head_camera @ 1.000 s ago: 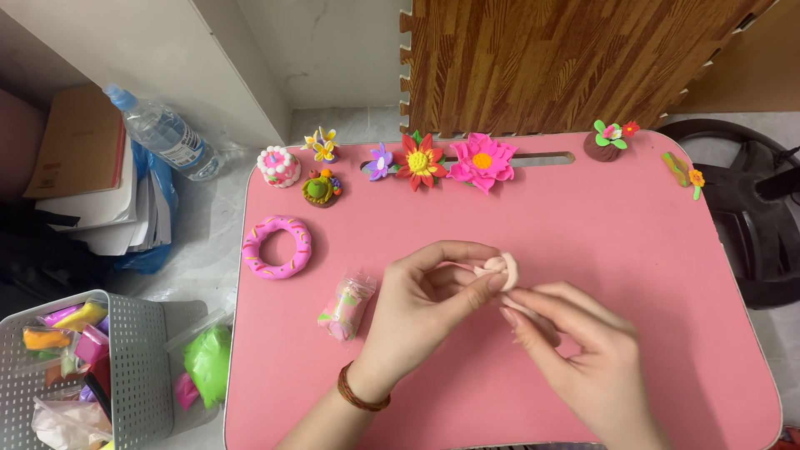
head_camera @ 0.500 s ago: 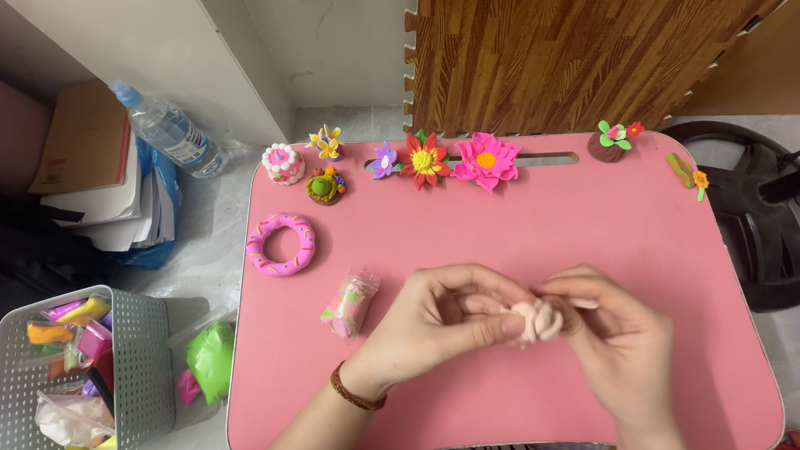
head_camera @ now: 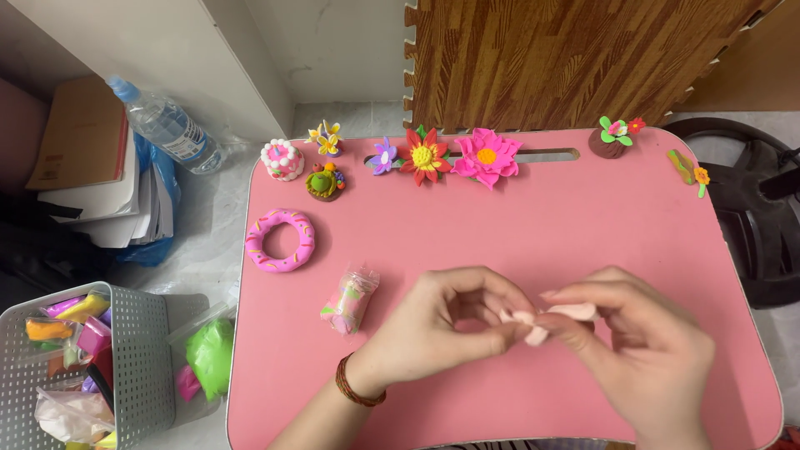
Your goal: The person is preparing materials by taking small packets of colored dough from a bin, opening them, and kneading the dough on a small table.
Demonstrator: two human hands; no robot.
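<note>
Over the near middle of a pink table [head_camera: 533, 225], my left hand [head_camera: 442, 329] and my right hand [head_camera: 642, 350] meet fingertip to fingertip. Between them they pinch a small pale pink lump of clay [head_camera: 542, 321], stretched a little sideways. Part of the lump is hidden by my fingers. A small clear packet of pink and green clay [head_camera: 350, 300] lies just left of my left hand. A brown bracelet sits on my left wrist.
Clay models line the far edge: a pink doughnut ring [head_camera: 280, 240], a small cake [head_camera: 283, 159], a red flower [head_camera: 425, 156], a big pink flower [head_camera: 487, 156]. A grey basket of clay packs [head_camera: 75, 367] and a water bottle [head_camera: 167, 125] stand left.
My hands drifted right and nearer to me, then turned the clay lump; it now looks pulled out sideways between both sets of fingertips.
</note>
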